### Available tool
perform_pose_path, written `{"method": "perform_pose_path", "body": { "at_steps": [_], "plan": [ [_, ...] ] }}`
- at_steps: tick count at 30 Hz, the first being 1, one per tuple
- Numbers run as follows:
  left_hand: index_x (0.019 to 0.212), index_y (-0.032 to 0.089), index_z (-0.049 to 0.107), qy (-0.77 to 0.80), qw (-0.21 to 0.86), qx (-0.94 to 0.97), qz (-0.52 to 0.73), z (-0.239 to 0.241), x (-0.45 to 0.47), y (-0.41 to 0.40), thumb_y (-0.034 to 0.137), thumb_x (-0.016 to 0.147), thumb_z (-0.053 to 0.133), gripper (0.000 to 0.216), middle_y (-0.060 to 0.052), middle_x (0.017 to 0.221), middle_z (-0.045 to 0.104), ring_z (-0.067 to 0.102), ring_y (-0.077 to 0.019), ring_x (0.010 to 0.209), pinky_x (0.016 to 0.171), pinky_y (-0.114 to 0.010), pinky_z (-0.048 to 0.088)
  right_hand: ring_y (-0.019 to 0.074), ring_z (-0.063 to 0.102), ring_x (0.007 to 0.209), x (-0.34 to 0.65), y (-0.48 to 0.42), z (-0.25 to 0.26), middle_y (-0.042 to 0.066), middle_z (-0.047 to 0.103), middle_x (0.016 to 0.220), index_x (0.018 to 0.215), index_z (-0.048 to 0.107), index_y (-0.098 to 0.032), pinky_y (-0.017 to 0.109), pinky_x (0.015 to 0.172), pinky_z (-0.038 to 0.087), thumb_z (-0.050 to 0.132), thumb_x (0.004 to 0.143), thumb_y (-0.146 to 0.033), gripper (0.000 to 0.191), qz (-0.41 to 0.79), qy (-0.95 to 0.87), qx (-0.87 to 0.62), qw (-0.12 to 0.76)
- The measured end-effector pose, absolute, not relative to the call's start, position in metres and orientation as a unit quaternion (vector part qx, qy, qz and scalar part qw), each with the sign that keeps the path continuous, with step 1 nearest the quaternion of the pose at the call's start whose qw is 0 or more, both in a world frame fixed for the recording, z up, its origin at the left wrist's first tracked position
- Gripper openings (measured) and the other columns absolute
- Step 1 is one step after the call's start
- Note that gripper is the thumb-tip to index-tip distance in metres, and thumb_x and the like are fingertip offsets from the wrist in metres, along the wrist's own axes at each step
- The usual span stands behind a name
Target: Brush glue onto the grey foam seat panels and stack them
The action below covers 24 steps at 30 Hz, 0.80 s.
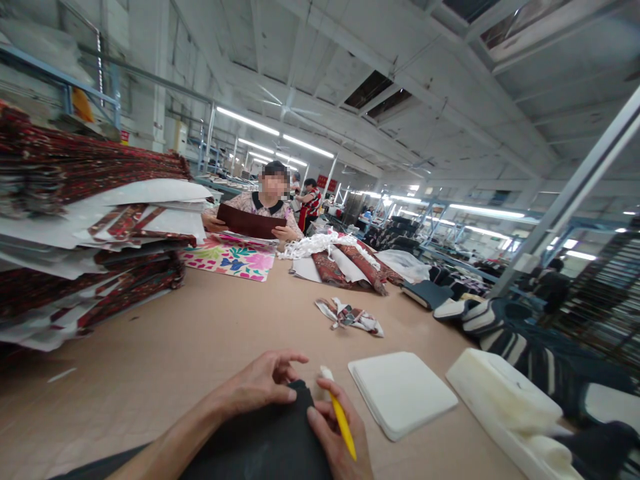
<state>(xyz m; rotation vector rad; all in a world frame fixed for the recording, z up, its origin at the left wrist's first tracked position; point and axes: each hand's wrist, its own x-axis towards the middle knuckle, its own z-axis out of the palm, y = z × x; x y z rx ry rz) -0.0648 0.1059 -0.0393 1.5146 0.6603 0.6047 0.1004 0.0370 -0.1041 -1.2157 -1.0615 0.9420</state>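
Observation:
A piece of black fabric [260, 440] lies in front of me at the bottom, its narrow end rising to a notched tip. My left hand [265, 383] is at that tip; its thumb presses on the fabric edge and its fingers curl above, the index finger reaching out. My right hand [343, 427] holds a slim yellow pen-like tool [342, 420] with a whitish upper end, slanting between thumb and fingers. The same hand's thumb rests on the right edge of the black fabric. The tool's exact kind is not clear.
Right of my hands lie a stack of white rounded sheets [403, 393] and a white block-like piece [505, 393]. Patterned scraps [349, 316] lie on the brown table [240, 320]. Tall fabric stacks [95, 247] stand at left. Opposite, a person [270, 207] holds a dark red piece.

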Motion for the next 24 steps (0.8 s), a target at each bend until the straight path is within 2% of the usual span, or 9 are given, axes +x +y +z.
{"method": "perform_pose_path", "body": {
  "at_steps": [6,13,18,22,24],
  "plan": [
    [0.107,0.014,0.053,0.314,0.616,0.663,0.287,-0.040,-0.058,0.103,0.018,0.051,0.058,0.056,0.004,0.072,0.053,0.046,-0.0103,0.063,0.055,-0.021,0.031,0.0170,0.060,0.060,0.101,0.036,-0.104,0.002,0.066,0.071,0.109,0.051,-0.019,0.025,0.056,0.045,0.069,0.062,-0.050,0.059,0.440,-0.460,-0.503,0.585],
    [0.113,0.015,0.048,0.326,0.646,0.643,0.253,-0.046,-0.064,0.109,0.022,0.049,0.063,0.066,0.002,0.075,0.056,0.048,-0.0116,0.066,0.057,-0.021,0.033,0.0180,0.060,0.061,0.099,0.036,-0.107,0.003,0.066,0.072,0.109,0.051,-0.020,0.027,0.056,0.046,0.070,0.059,-0.052,0.062,0.447,-0.452,-0.505,0.584],
    [0.111,0.013,0.051,0.339,0.654,0.631,0.243,-0.046,-0.069,0.108,0.025,0.052,0.062,0.061,0.003,0.072,0.055,0.044,-0.0100,0.060,0.053,-0.020,0.029,0.0191,0.061,0.063,0.101,0.037,-0.112,0.003,0.065,0.072,0.108,0.054,-0.020,0.028,0.058,0.047,0.069,0.058,-0.055,0.062,0.430,-0.454,-0.519,0.582],
    [0.109,0.013,0.054,0.349,0.668,0.612,0.240,-0.042,-0.074,0.107,0.031,0.057,0.060,0.055,0.007,0.057,0.043,0.035,-0.0081,0.051,0.048,-0.021,0.021,0.0195,0.061,0.067,0.101,0.035,-0.111,0.003,0.066,0.075,0.107,0.054,-0.020,0.028,0.060,0.048,0.068,0.060,-0.053,0.059,0.421,-0.461,-0.519,0.584],
    [0.110,0.013,0.052,0.363,0.697,0.574,0.229,-0.041,-0.076,0.107,0.033,0.056,0.061,0.058,0.007,0.058,0.047,0.038,-0.0089,0.052,0.048,-0.021,0.023,0.0188,0.061,0.066,0.101,0.034,-0.108,0.003,0.065,0.075,0.108,0.053,-0.020,0.027,0.060,0.047,0.068,0.062,-0.051,0.058,0.428,-0.466,-0.516,0.578]
  ]
}}
